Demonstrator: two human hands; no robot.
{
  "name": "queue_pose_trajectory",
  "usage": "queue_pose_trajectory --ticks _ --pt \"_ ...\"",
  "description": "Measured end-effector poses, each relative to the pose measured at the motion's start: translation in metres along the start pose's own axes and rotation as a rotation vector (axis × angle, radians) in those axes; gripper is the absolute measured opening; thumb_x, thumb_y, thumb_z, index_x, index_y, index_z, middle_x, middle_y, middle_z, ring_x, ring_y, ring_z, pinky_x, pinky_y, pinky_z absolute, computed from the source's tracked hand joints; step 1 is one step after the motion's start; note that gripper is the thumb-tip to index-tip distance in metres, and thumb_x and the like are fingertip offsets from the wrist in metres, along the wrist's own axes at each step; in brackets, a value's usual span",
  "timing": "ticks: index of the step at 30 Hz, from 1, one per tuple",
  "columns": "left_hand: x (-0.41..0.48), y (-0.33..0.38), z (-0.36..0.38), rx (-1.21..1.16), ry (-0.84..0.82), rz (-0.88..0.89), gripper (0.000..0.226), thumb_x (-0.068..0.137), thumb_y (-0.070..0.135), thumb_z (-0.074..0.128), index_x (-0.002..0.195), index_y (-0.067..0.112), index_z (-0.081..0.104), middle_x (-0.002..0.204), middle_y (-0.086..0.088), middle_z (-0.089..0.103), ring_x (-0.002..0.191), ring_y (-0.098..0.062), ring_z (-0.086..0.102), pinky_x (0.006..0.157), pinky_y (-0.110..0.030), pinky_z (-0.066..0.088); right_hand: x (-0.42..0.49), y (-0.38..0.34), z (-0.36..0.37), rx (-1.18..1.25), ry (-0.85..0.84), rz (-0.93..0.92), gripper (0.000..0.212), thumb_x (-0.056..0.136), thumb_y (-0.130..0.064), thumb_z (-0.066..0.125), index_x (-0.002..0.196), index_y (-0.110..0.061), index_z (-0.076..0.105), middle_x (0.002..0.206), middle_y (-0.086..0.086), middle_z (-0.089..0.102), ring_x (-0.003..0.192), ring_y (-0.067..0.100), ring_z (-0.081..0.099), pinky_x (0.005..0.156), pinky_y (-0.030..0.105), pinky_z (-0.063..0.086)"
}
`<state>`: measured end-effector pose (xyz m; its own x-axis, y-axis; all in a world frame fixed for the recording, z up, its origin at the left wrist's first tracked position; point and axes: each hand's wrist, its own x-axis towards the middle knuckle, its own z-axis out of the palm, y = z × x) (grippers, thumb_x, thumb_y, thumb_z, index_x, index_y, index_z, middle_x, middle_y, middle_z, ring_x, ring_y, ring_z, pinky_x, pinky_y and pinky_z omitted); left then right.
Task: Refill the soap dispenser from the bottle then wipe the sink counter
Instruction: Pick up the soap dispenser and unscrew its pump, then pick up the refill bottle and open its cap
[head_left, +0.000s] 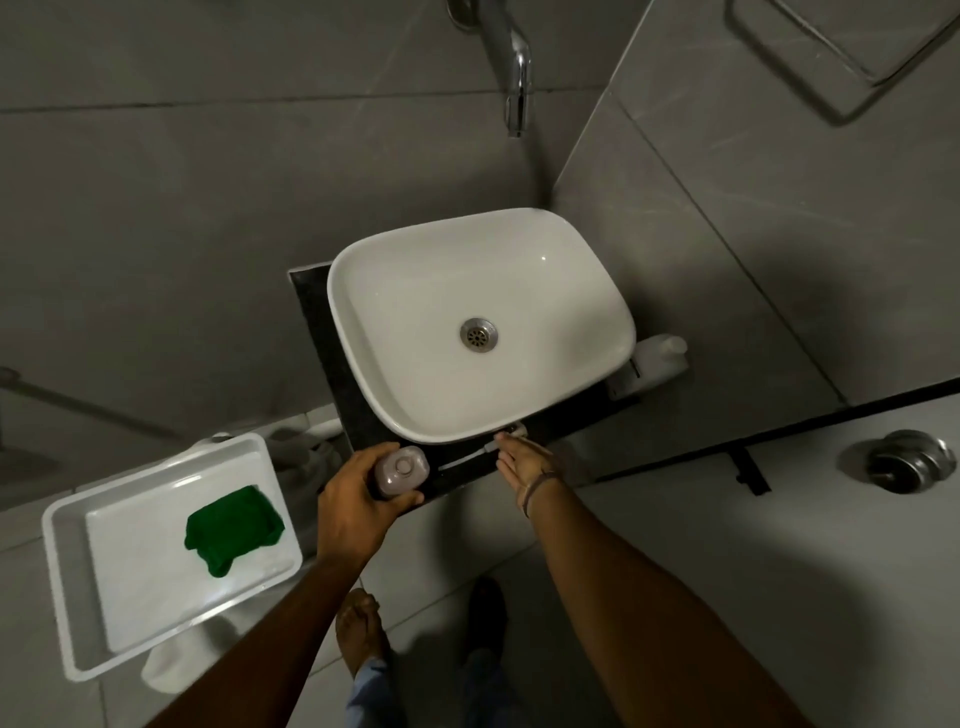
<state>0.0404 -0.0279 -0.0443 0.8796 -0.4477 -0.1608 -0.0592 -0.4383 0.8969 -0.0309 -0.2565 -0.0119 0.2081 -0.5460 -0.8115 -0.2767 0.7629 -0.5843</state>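
Left hand (349, 500) is wrapped around the dispenser (401, 470), which stands with no pump on the dark counter (311, 306) at the near-left corner of the basin (597, 291); right hand (524, 460) is flat, fingers out, fingertips on the pump (488, 448) lying on the counter along the basin's near edge. White bottle (661, 356) is right of the basin, partly hidden by its rim. Green cloth (234, 525) sits in a white tray (67, 561) left of the basin; grey tiled walls, tap (517, 78) above.
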Motion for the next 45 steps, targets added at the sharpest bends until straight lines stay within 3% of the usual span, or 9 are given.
queue_pose_trajectory --ticks 9,14,17,19,22,25,29,37,45 --pt "0.0 0.002 -0.001 0.035 -0.014 -0.055 0.083 0.057 0.031 0.102 0.131 0.033 0.065 0.123 0.008 0.073 0.113 -0.016 0.069 0.102 -0.041 0.057 0.004 0.002 0.001 0.029 0.071 -0.017 0.038 0.089 0.0 0.074 0.123 0.013 0.063 0.131 0.027 0.064 0.127 0.038 0.059 0.092 0.03 0.051" --pt "-0.019 0.016 -0.01 0.001 0.023 -0.15 0.125 0.041 0.031 0.107 0.15 0.03 0.045 0.146 0.003 0.058 0.132 -0.021 0.055 0.11 -0.048 0.049 -0.002 0.0 -0.004 0.043 0.038 0.005 0.041 0.09 -0.006 0.075 0.126 0.01 0.064 0.135 0.023 0.063 0.13 0.032 0.058 0.092 0.029 0.05" --pt "-0.064 0.011 -0.002 0.125 0.155 -0.358 0.143 0.029 0.03 0.11 0.151 0.026 0.034 0.15 -0.015 0.041 0.136 -0.039 0.044 0.109 -0.058 0.047 -0.007 -0.006 -0.022 0.061 0.059 -0.016 0.043 0.086 -0.006 0.079 0.123 0.011 0.065 0.127 0.019 0.068 0.114 0.025 0.066 0.087 0.031 0.058" --pt "-0.099 0.013 0.019 0.146 0.163 -0.367 0.128 0.028 0.017 0.109 0.136 0.03 0.042 0.132 -0.019 0.048 0.12 -0.044 0.051 0.098 -0.059 0.052 -0.007 -0.015 -0.042 0.028 0.11 -0.057 0.033 0.081 -0.003 0.082 0.109 0.009 0.069 0.108 0.021 0.071 0.093 0.025 0.069 0.072 0.03 0.061" --pt "-0.113 0.054 0.071 0.039 -0.036 -0.246 0.079 0.055 0.016 0.099 0.106 0.055 0.053 0.106 0.008 0.065 0.094 -0.018 0.066 0.082 -0.052 0.06 -0.001 -0.043 -0.082 -0.005 0.227 -0.178 0.021 0.075 0.001 0.086 0.085 -0.001 0.067 0.092 0.02 0.068 0.08 0.029 0.063 0.086 0.05 0.061" --pt "-0.081 0.118 0.13 0.063 -0.187 0.014 0.057 0.073 0.026 0.085 0.114 0.052 0.056 0.112 0.022 0.062 0.101 -0.004 0.065 0.087 -0.037 0.059 0.005 -0.085 -0.12 -0.169 0.368 -0.356 0.035 0.075 -0.005 0.088 0.105 0.004 0.072 0.093 0.018 0.073 0.083 0.027 0.067 0.09 0.05 0.059" --pt "-0.006 0.197 0.214 0.303 -0.19 0.289 0.061 0.085 0.03 0.078 0.142 0.025 0.055 0.136 -0.001 0.059 0.123 -0.024 0.058 0.098 -0.042 0.052 0.014 -0.14 -0.153 -0.375 0.429 -0.578 0.038 0.074 -0.014 0.09 0.108 -0.005 0.075 0.104 0.008 0.076 0.096 0.025 0.071 0.087 0.04 0.061" --pt "0.096 0.254 0.305 0.784 -0.055 0.34 0.103 0.068 0.064 0.081 0.152 0.023 0.039 0.143 -0.009 0.044 0.125 -0.032 0.042 0.098 -0.048 0.037 0.035 -0.192 -0.172 -0.663 0.394 -0.949 0.02 0.08 -0.011 0.082 0.098 -0.018 0.074 0.098 -0.005 0.076 0.089 0.009 0.07 0.073 0.019 0.059" --pt "0.104 0.267 0.315 0.731 -0.013 0.259 0.071 0.066 0.069 0.078 0.125 0.031 0.067 0.134 -0.005 0.051 0.125 -0.033 0.044 0.099 -0.051 0.035 0.016 -0.204 -0.175 -0.766 0.34 -0.99 0.035 0.085 -0.031 0.079 0.118 -0.023 0.069 0.119 -0.005 0.072 0.107 0.01 0.066 0.087 0.022 0.056"
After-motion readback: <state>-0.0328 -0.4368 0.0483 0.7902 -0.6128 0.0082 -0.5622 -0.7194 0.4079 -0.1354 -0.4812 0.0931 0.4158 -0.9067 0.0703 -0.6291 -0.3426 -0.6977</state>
